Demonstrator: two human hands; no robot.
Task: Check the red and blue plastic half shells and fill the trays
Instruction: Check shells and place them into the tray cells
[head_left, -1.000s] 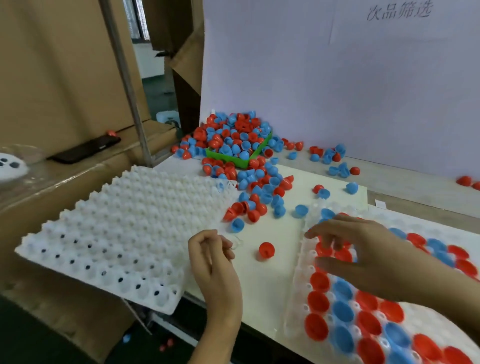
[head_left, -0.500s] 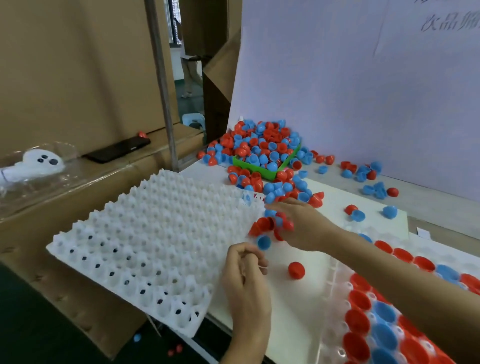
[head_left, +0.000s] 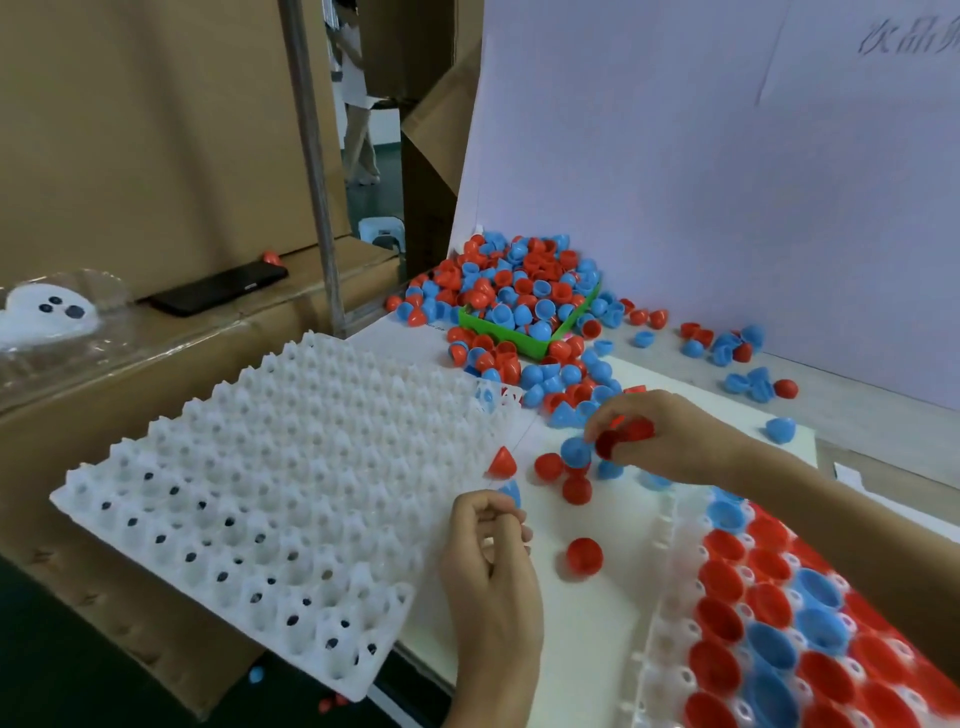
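The right hand (head_left: 670, 436) pinches red shells (head_left: 621, 439); the filled tray (head_left: 667, 597) lies just below it. The left hand (head_left: 491, 561) is curled, apparently holding nothing.

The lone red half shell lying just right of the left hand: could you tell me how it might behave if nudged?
The lone red half shell looks like thin moulded plastic, so probably very light and easily sent skidding across the smooth white board. Its rounded dome suggests it may rock or roll rather than stay put. It seems rigid, not floppy.
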